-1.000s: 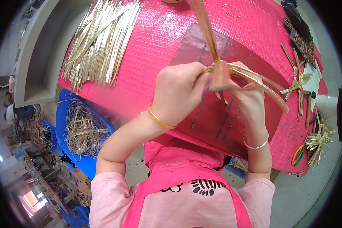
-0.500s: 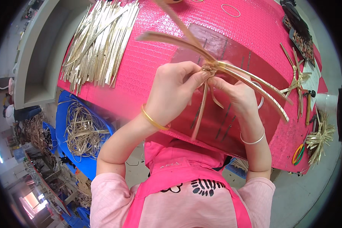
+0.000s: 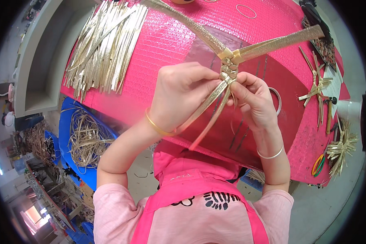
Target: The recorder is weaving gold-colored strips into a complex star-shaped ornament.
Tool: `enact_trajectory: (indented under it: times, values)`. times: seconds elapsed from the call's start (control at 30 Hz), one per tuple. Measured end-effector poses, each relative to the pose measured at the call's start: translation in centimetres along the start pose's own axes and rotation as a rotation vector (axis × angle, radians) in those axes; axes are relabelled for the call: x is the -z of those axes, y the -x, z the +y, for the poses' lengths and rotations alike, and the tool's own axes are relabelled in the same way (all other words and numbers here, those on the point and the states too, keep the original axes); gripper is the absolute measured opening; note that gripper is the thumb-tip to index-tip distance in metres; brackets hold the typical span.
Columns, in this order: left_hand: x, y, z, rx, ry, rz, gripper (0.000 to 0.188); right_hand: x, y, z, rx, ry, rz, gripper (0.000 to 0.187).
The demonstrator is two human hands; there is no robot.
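Note:
A gold woven strap piece (image 3: 229, 68) is held up above a dark red mat (image 3: 272, 122). Its short braided middle stands upright between my hands. Two pairs of gold straps fan out from its top, up-left and up-right, and other strap ends hang below. My left hand (image 3: 187, 87) pinches the lower left side of the braid with thumb and fingers. On the other side, my right hand (image 3: 254, 95) grips the lower right edge, its fingers curled. The fingertips partly hide the braid's lower end.
A stack of loose gold strips (image 3: 105, 49) lies at the table's left. Below it, a blue bin (image 3: 65, 138) holds tangled strips. On the right are a finished-looking gold knot (image 3: 319, 86), a hammer (image 3: 329, 116), coloured rubber rings (image 3: 318, 164) and a gold bundle (image 3: 341, 148).
The woven piece has turned: its straps, formerly pointing left and right-down, now spread upward in a V. Its braided face is now visible. Both hands have shifted their grip slightly.

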State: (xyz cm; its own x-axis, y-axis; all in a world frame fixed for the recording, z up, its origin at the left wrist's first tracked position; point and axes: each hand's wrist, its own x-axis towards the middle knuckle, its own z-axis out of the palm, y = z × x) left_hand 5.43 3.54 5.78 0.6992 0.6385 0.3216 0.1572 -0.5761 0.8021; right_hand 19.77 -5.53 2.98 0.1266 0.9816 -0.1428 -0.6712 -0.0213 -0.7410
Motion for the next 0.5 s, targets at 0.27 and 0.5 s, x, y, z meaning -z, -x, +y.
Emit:
enact_trajectory:
  times: [0.27,0.5]
  values:
    - [-0.2,0.4,0.7,0.368,0.532,-0.067,0.018,-1.2,0.5,-0.5,0.192,0.368,0.098,0.009]
    - [0.8,-1.8,0.5,0.564,0.528,-0.291,0.02,-1.6,-0.1,-0.8,0.762,1.298,0.219,0.01]
